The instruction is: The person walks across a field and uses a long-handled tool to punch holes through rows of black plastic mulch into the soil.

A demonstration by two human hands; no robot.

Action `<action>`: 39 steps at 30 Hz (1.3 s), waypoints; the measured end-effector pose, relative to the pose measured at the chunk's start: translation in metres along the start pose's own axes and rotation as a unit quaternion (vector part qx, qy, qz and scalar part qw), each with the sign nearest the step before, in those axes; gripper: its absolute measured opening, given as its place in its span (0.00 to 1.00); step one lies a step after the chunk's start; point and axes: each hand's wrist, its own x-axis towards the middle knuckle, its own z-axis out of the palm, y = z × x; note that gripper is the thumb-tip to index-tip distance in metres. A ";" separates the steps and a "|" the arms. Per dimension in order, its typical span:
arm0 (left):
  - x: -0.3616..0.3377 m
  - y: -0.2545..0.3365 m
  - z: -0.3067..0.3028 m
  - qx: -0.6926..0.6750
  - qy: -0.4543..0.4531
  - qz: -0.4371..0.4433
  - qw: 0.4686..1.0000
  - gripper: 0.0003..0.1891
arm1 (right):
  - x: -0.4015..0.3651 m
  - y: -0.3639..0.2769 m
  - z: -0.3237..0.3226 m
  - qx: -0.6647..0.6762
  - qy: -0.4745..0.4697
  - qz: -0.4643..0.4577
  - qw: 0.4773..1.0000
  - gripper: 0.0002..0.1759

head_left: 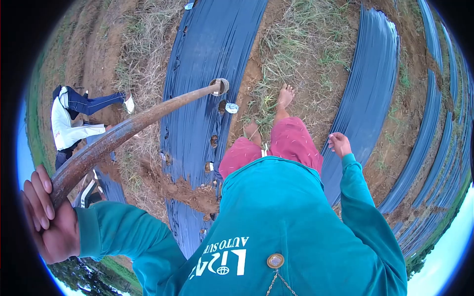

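Left hand (55,228) wraps firmly round the near end of a long, curved, rusty-brown pole (133,120), apparently so its round metal end (226,86) reaches the dark plastic sheeting (202,44) without stooping. That end lies over the sheeting beside a hole; contact is unclear. Loosely curled, the right hand (339,144) hangs apart, seemingly empty, perhaps for balance.

The head view looks steeply down and forward, very near the teal shirt (291,202) at six o'clock and left hand (52,222) at eight; bare feet (286,97) show farther off toward one, sky (439,256) along four o'clock's rim.
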 end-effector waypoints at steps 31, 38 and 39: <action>0.036 -0.295 0.082 0.021 0.191 -0.094 0.977 0.14 | 0.044 -0.076 -0.076 -0.031 -0.007 -0.006 0.999 0.09; 0.078 -0.230 0.126 0.008 -0.023 -0.065 0.998 0.12 | 0.056 -0.045 -0.108 -0.040 -0.016 0.031 0.999 0.11; 0.085 -0.211 0.132 0.013 -0.047 -0.057 0.997 0.12 | 0.056 -0.041 -0.115 -0.040 -0.020 0.039 0.998 0.12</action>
